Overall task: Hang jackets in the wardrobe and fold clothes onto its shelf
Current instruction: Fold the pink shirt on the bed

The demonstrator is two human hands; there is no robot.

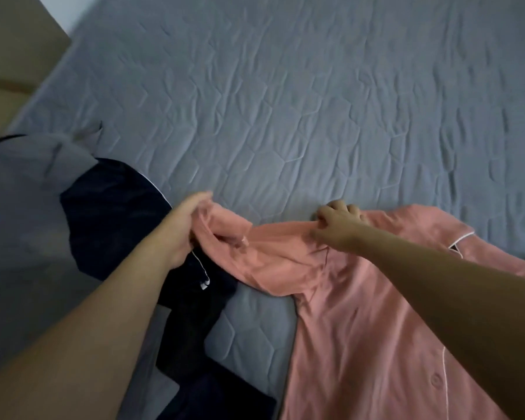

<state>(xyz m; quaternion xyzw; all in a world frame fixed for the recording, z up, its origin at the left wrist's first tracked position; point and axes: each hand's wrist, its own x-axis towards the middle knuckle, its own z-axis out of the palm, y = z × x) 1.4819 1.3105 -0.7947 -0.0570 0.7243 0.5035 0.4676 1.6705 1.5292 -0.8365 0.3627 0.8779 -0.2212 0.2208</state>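
Note:
A pink button-up shirt with white piping lies spread on the grey quilted bed, at the near right. My left hand grips the end of its left sleeve, stretched out over a dark navy garment. My right hand pinches the fabric at the shoulder, where the sleeve joins the body. My right forearm crosses over the shirt's front.
A dark navy garment with a white drawstring lies at the near left, partly over a light grey garment. A beige wall or furniture edge borders the bed at the upper left.

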